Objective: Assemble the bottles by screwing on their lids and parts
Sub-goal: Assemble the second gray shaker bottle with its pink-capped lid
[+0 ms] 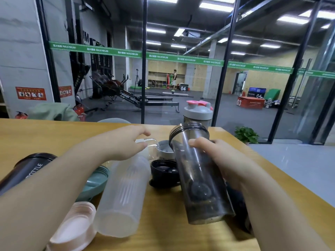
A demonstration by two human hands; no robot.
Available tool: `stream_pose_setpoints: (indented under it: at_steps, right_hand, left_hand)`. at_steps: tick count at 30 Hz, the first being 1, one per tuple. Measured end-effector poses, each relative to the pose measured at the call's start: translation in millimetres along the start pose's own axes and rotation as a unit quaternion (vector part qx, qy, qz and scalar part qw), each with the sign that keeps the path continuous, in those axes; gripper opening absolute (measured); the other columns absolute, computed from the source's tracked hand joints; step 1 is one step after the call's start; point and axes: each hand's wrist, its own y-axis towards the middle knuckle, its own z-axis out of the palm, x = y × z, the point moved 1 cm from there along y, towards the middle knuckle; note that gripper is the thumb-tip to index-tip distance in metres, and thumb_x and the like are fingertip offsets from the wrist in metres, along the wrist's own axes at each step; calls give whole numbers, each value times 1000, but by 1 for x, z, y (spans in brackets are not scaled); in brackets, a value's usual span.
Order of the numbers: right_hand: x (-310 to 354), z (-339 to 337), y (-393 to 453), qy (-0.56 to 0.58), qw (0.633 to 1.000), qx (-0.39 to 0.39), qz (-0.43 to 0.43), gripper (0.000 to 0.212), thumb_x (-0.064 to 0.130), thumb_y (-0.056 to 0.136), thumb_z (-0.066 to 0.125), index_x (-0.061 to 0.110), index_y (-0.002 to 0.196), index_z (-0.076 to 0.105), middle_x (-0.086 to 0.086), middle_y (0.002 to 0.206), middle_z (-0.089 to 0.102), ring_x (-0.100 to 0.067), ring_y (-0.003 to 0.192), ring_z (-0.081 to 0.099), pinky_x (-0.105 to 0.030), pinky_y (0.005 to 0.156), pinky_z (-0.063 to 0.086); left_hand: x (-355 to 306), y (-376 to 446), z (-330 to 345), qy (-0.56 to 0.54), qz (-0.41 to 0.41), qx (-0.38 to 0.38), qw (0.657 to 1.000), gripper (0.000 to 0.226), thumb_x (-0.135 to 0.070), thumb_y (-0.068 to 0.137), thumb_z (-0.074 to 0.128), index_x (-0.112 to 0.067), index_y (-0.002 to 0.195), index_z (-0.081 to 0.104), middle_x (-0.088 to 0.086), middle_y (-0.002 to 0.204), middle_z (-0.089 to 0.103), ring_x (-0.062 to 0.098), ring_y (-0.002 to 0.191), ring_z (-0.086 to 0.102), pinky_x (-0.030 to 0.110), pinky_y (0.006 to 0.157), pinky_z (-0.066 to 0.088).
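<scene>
My right hand (220,160) grips a smoky dark transparent bottle (197,180), lidless, its threaded mouth tilted away from me above the wooden table (54,134). My left hand (125,144) reaches forward with fingers apart over a clear lid (148,144), holding nothing. A frosted white bottle (123,196) lies on its side under my left wrist. A black lid (163,175) sits upside down next to the dark bottle. A grey cap (165,150) rests behind it. An assembled bottle with a grey and pink lid (198,111) stands at the table's far edge.
A black bottle (27,171) lies at the left. A teal bottle (96,180) and a pink bottle (76,227) lie near the front left. A glass wall (181,69) rises behind the table; the table's right edge (272,174) drops off to a grey floor with a potted plant (246,134).
</scene>
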Motion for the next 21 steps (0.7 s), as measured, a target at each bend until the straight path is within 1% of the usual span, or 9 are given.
stream_pose_setpoints:
  at_steps: [2, 4, 7, 10, 11, 13, 16, 18, 21]
  right_hand:
    - [-4, -3, 3, 48, 999, 15, 7, 48, 46, 72, 67, 7, 99, 66, -13, 84, 73, -25, 70, 68, -33, 68, 56]
    - [-8, -4, 6, 76, 997, 19, 17, 45, 42, 74, 66, 4, 99, 67, -15, 82, 72, -27, 68, 67, -33, 67, 54]
    - [-12, -4, 11, 93, 995, 8, 26, 52, 45, 72, 68, 4, 103, 64, -11, 79, 71, -25, 66, 67, -30, 61, 52]
    - [-16, -4, 15, 99, 994, -5, 37, 83, 56, 46, 71, 6, 110, 59, -14, 90, 72, -28, 74, 70, -33, 63, 54]
    - [-16, -4, 15, 102, 994, -3, 40, 87, 57, 43, 71, 6, 112, 58, -15, 92, 72, -28, 75, 70, -34, 63, 55]
    - [-17, -5, 16, 117, 992, 2, 37, 82, 55, 49, 72, 5, 112, 58, -16, 92, 72, -28, 73, 70, -34, 62, 54]
    - [-18, -6, 17, 135, 990, 5, 33, 68, 50, 60, 70, 4, 109, 61, -16, 88, 73, -28, 69, 69, -34, 62, 54]
    - [-19, -5, 19, 131, 991, -2, 36, 77, 55, 52, 71, 6, 110, 60, -16, 90, 72, -29, 72, 69, -37, 66, 56]
    - [-22, -5, 21, 131, 990, -12, 39, 87, 61, 43, 72, 8, 112, 60, -15, 92, 73, -31, 78, 70, -41, 74, 57]
  left_hand:
    - [-3, 16, -1, 36, -12, 23, 999, 40, -33, 99, 43, -29, 138, 41, -6, 145, 42, 17, 122, 49, 32, 101, 39]
    - [-4, 33, 2, 55, -22, 45, 997, 41, -31, 100, 40, -29, 140, 38, -2, 147, 39, 22, 120, 52, 38, 100, 43]
    - [-6, 53, 6, 77, -29, 82, 993, 43, -27, 101, 37, -28, 144, 33, 1, 150, 36, 25, 126, 47, 38, 102, 41]
    - [-14, 67, 8, 76, -33, 88, 993, 42, -25, 102, 37, -25, 144, 35, 1, 147, 41, 25, 127, 46, 32, 100, 36]
    - [-17, 72, 8, 64, -34, 90, 993, 42, -27, 102, 39, -24, 143, 37, 1, 146, 43, 24, 125, 48, 32, 98, 38]
    - [-20, 84, 10, 52, -33, 98, 993, 42, -32, 100, 42, -22, 141, 42, 1, 143, 46, 24, 117, 54, 32, 91, 46]
    - [-20, 101, 17, 94, -40, 114, 988, 44, -40, 98, 42, -17, 134, 52, 3, 137, 53, 26, 114, 57, 39, 97, 46]
    - [-22, 112, 24, 126, -47, 118, 984, 44, -37, 100, 38, -9, 128, 56, 8, 131, 56, 28, 115, 54, 39, 98, 43]
    - [-26, 123, 36, 136, -59, 120, 982, 38, -31, 100, 37, -4, 114, 60, 11, 117, 58, 30, 107, 55, 37, 90, 43]
